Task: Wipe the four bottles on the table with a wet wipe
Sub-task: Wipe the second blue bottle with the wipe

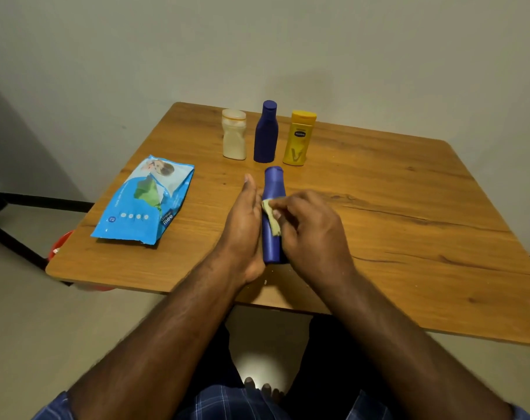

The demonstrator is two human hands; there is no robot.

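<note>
I have 1 blue bottle (273, 216) lying on its side near the middle of the wooden table (409, 207), a little toward the near edge. My left hand (242, 225) lies along its left flank with the fingers straight and flat, touching the plastic rather than wrapping it; I judge this works as a stop so the round body cannot roll away to the left while I rub. My right hand (309, 228) comes in from the right with its fingertips curled and pinching the wet wipe (271, 218), a small yellowish wad pressed against the upper side of the bottle around mid-body.

The bottle's long axis runs near to far, almost straight away from me. Its cap points to the far side, toward the other 3, and its base sits nearest me between my 2 wrists. Laid this way, the whole length is open to strokes of the wipe.

The other 3 stand upright in a row just beyond the cap: a cream bottle (234, 134) at the left, a second blue bottle (266, 133) in the middle, a yellow bottle (298, 137) at the right. The blue wipes pack (142, 201) lies flat well to the left, out of my working space.
</note>
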